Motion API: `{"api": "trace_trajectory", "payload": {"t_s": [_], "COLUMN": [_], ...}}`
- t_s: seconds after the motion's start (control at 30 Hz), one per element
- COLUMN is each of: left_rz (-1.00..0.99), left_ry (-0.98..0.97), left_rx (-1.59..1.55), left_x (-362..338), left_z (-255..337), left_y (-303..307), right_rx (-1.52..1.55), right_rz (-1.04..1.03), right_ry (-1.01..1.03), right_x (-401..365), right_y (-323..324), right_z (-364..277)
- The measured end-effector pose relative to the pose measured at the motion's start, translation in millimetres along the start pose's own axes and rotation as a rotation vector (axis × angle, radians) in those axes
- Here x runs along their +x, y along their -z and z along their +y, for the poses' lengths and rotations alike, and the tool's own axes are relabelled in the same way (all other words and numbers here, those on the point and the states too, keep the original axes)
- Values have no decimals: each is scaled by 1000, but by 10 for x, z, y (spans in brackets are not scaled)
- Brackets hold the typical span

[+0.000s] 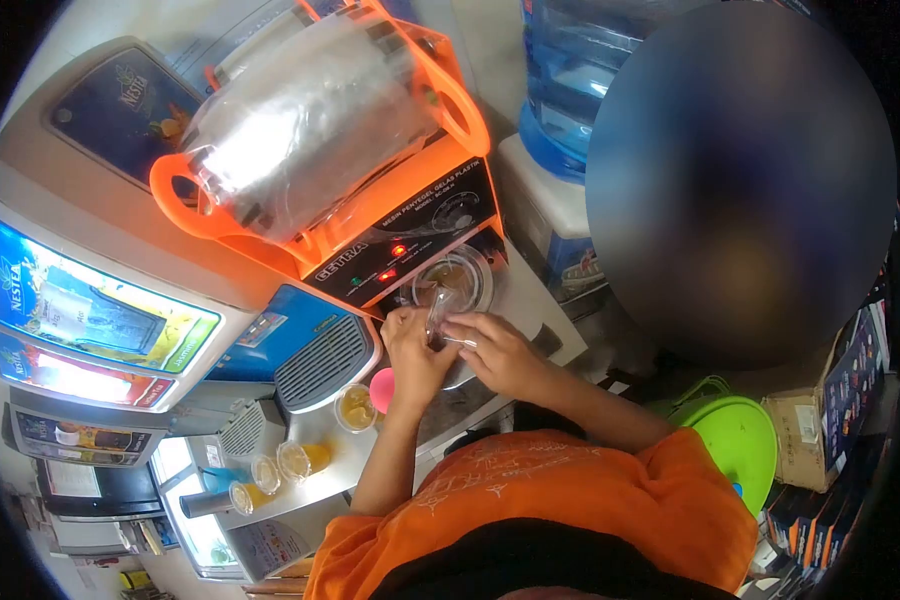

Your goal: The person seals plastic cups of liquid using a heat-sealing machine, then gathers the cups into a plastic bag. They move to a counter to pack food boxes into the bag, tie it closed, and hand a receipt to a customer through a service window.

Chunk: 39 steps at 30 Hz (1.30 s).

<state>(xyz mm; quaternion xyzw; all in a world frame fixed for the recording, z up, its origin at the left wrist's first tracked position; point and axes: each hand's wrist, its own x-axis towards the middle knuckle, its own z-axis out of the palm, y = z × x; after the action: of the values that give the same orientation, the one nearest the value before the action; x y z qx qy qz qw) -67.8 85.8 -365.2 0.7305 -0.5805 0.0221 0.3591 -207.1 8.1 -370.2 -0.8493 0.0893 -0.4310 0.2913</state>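
Note:
My left hand (410, 350) and my right hand (495, 352) are close together in front of the orange cup sealing machine (400, 215). Both pinch a piece of clear plastic film (438, 318) between their fingers. Just beyond them, a cup (445, 278) sits in the machine's round holder, partly covered by the film. Above hangs the machine's roll of clear film (300, 120); red lights glow on its black front panel. Beside my left wrist are a pink round object (382, 390) and an open cup with a yellowish drink (355, 408).
More cups of orange drink (303, 460) stand on the counter at the lower left. Nestea dispensers (100, 310) line the left side. A blue water bottle (580, 80) is at the top right, a green bucket (735, 445) and a cardboard box (800, 430) at the right.

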Motion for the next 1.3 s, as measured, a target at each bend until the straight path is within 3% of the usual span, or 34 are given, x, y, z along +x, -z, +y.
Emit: {"api": "trace_trajectory", "payload": {"t_s": [0.2,0.27,0.4,0.5,0.57,0.7,0.73,0.8,0.9,0.97,1.0,1.07,1.1,1.13,1.17,1.3], "left_rz": [31,78,130,124,89,89,136,134,145,256,268,298,325,234,231,130], "left_ry": [85,117,122,254,551,375,236,214,249,296,323,279,236,372,367,470], "left_rx": [-89,-142,-228,-456,-794,-508,-362,-267,-144,-281,-216,-158,-99,-169,-174,-96], "left_x": [-12,-4,-69,-63,-41,104,176,174,193,180,178,166,144,89,58,-30], "left_z": [-105,-51,-179,-201,-181,-229,-104,-137,-68,-110,-99,-122,-154,-213,-260,-264], "left_y": [-168,-185,-267,-186,-50,310,432,533,656,691,704,590,511,439,373,250], "right_rx": [173,-286,-311,-356,-366,-349,-351,-354,-349,-313,-314,246,242,661,1089,1366], "right_rz": [99,-87,-199,-168,-184,-201,-221,-241,-74,306,306,670,673,589,472,336], "right_ry": [-196,-142,-93,-61,-58,-66,-69,-71,-71,-193,-190,-718,-718,-1027,-1313,-1168], "right_x": [-50,18,46,58,54,52,35,20,-26,-240,-360,-634,-697,-738,-759,-859], "right_y": [164,226,121,133,139,127,116,121,153,97,-16,-246,-262,-265,-262,-315], "right_z": [257,378,351,356,359,386,410,382,304,270,265,238,146,49,-4,11]}}
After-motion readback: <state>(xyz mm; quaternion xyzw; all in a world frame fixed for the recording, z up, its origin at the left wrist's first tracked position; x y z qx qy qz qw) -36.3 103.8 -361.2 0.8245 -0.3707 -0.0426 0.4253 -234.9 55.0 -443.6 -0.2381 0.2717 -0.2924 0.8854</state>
